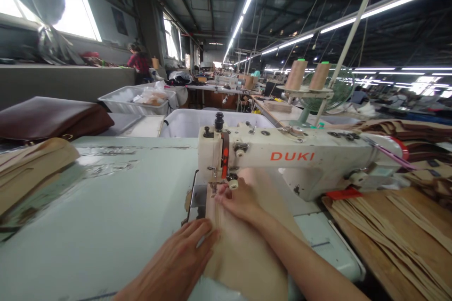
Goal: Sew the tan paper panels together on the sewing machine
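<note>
Left hand (183,258) lies flat on the bench (106,211), fingers stretched out. Its fingertips press the left edge of the tan fabric piece (247,254). Grip apart, nothing clamped, palm down.

Right hand (240,200) sits further up the same piece. Its fingertips are down on the fabric, right at the presser foot (213,188) of the DUKI sewing machine (300,155). Fingers are bunched close together; can't tell whether that grip pinches the fabric or only presses on it. The forearm runs across the piece from lower right.

Fabric piece lies lengthwise on the machine bed. Far end is under the presser foot, near end runs toward the person between both hands. A seam line or fold runs along its left side, between the two sets of fingertips.

Around it:
- Stack of tan pieces (31,164) at the left bench edge, with a brown leather bag (49,117) behind it.
- Tan strips (399,230) spread on a wooden board to the right of the machine.
- Two tan thread cones (295,74) on a stand behind the machine arm, green fan (335,89) just beside them.
- White bin (190,122) behind the machine head.
- Another person in a red top (138,62) far back by the windows, well apart.
</note>
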`<state>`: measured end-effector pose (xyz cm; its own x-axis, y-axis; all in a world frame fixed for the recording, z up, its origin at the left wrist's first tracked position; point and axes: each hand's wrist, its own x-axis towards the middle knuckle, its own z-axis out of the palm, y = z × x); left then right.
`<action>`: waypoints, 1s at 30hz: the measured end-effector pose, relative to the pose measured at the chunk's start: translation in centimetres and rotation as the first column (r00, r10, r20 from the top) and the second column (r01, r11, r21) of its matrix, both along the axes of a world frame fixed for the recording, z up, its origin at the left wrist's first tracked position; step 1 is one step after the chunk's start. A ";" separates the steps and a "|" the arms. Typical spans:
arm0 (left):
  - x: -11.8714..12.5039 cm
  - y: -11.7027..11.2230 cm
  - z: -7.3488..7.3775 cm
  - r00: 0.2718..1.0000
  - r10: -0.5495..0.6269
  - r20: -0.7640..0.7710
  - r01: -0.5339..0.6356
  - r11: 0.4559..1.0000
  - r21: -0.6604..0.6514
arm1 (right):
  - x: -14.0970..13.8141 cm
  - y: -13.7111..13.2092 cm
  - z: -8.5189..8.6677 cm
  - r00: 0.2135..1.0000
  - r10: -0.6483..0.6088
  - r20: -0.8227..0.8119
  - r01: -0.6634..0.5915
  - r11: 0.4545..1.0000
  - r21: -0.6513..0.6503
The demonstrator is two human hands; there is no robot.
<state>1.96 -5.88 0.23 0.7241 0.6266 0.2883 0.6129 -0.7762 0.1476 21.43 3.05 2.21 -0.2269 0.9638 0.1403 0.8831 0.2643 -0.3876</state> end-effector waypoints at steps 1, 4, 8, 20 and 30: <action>0.0 0.0 0.0 1.000 0.006 0.014 -0.006 1.000 0.002 | -0.1 -0.3 -0.2 1.000 0.002 0.012 -0.003 1.000 0.030; -0.1 -0.2 -0.2 0.998 0.019 0.052 -0.020 1.000 0.003 | -0.5 -1.3 -0.9 0.994 0.075 0.078 -0.085 0.988 0.131; 0.1 -0.3 0.0 0.998 0.019 0.068 -0.018 1.000 -0.015 | -0.7 -2.7 -1.5 0.938 0.274 0.212 -0.318 0.924 0.213; 0.2 -0.3 0.0 0.996 0.018 0.087 -0.017 1.000 -0.005 | -1.0 -2.7 -1.6 0.924 0.267 0.275 -0.346 0.889 0.301; 0.1 -0.3 0.0 0.996 0.013 0.084 -0.012 1.000 -0.010 | -0.3 -1.8 -1.8 0.998 0.062 0.008 -0.063 0.982 0.176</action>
<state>2.10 -6.15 0.26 0.6896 0.6385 0.3417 0.6081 -0.7668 0.2058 21.12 1.30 0.39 -0.2864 0.9081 0.3055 0.8636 0.3827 -0.3281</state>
